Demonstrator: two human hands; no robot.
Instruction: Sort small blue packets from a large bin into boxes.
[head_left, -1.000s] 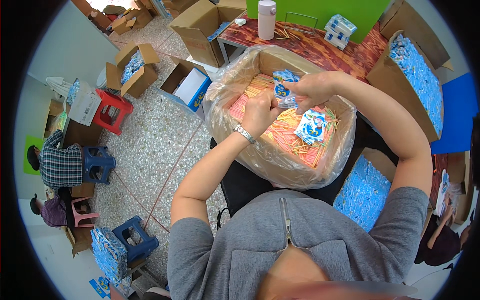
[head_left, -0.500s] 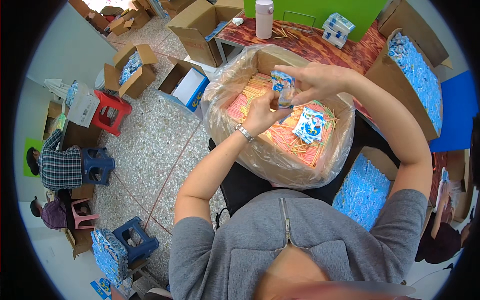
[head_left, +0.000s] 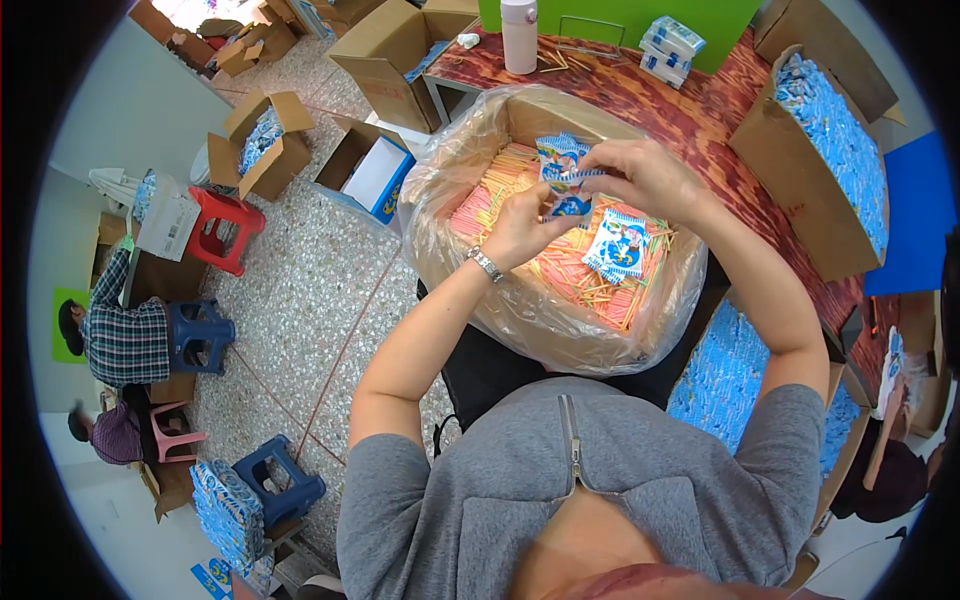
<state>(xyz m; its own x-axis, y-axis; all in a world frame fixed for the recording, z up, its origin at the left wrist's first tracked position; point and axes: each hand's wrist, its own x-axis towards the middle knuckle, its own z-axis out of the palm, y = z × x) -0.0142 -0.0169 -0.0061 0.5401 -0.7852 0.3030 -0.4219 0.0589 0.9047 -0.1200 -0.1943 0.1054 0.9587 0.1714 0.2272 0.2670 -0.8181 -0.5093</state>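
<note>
My right grip [head_left: 645, 172] has curled inward from the flatter, outstretched shape it had a moment ago, its bent fingertips now at the right edge of the glossy blue-and-white packet [head_left: 560, 150]; whether they close on the film I cannot tell. My left grip [head_left: 522, 225] pinches the packet's left side between thumb and fingers, holding the crinkled wrapper above a heap of sticks [head_left: 573, 265], thin and straight, in pink, yellow and green. A second packet [head_left: 618, 245], squarish with a striped edge, lies on the sticks, nearer my body. Around them a loose, wrinkled plastic liner [head_left: 437, 168] drapes over the brown cardboard carton [head_left: 570, 112]. Beyond, the counter [head_left: 690, 110], red-brown with swirling wood grain, carries a smooth, pale pink cylindrical bottle [head_left: 519, 40]. Speckled floor [head_left: 290, 300] spreads to the left.
</note>
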